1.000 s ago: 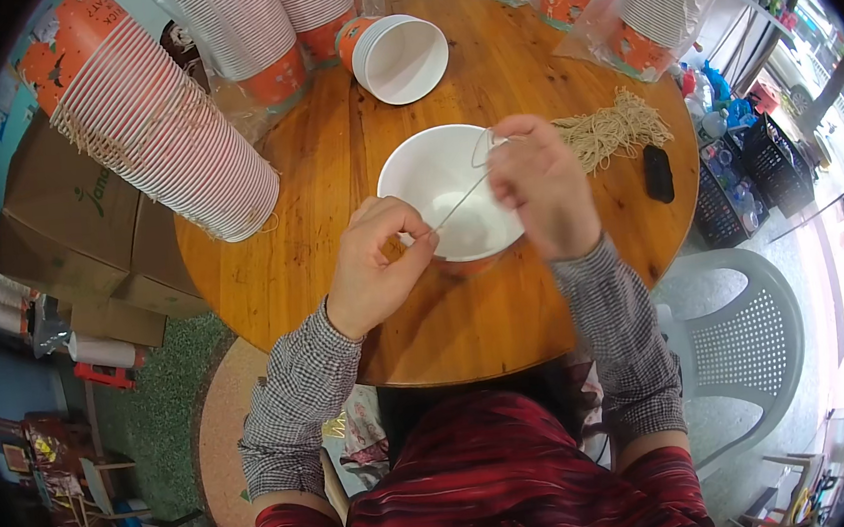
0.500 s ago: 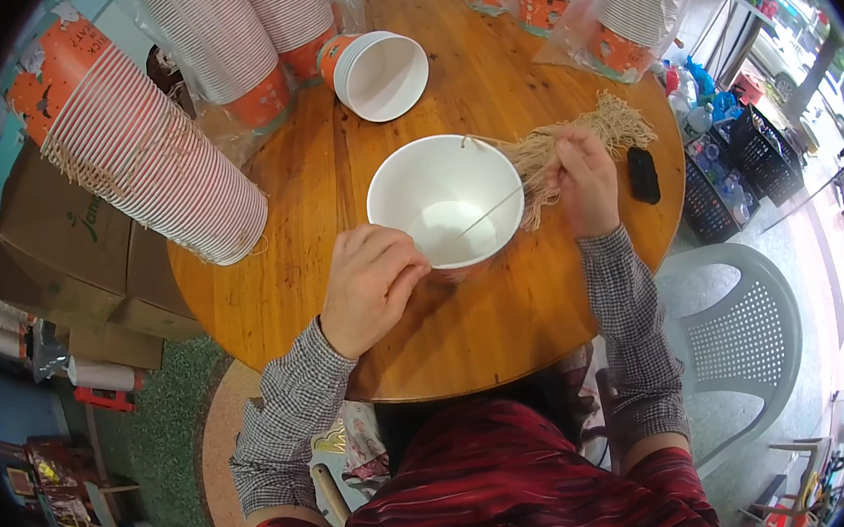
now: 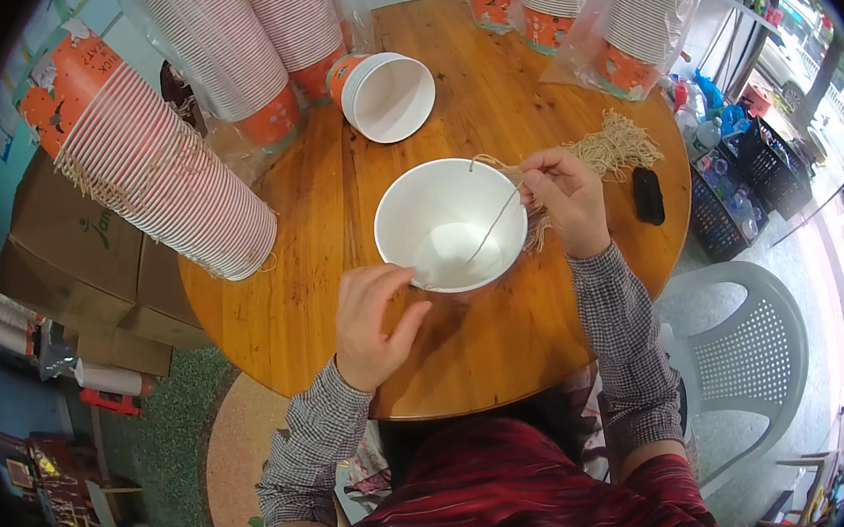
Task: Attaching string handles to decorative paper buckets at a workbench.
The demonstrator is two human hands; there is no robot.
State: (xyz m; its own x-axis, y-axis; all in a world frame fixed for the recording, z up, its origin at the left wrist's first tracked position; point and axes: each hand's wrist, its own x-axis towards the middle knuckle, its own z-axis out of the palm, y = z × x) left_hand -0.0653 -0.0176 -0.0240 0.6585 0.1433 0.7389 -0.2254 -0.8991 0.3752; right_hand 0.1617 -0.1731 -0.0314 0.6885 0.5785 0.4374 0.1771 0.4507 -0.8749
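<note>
The white tub (image 3: pixel 450 216) stands open-mouthed on the round wooden table (image 3: pixel 306 314). At the tub's right rim the right hand (image 3: pixel 567 201) has its thumb and fingertips pinched together on a thin strand (image 3: pixel 493 232), which slants down from them, over or into the tub's mouth — which of the two, I cannot tell. A beige cord end (image 3: pixel 496 163) curls out beside that hand at the tub's far right rim. At the tub's near left rim is the left hand (image 3: pixel 372 323), its thumb spread apart from its bent fingers; whether the fingertips touch the rim I cannot tell. Right of the tub, past the right hand, lie a bundle of beige cord (image 3: pixel 622 144) and a small black object (image 3: pixel 648 196). Beyond the tub, some nested tubs (image 3: pixel 389 96) lie on their side — and well left of it rises a tall stack of tubs (image 3: pixel 173 175) with cords draped over its rims
</note>
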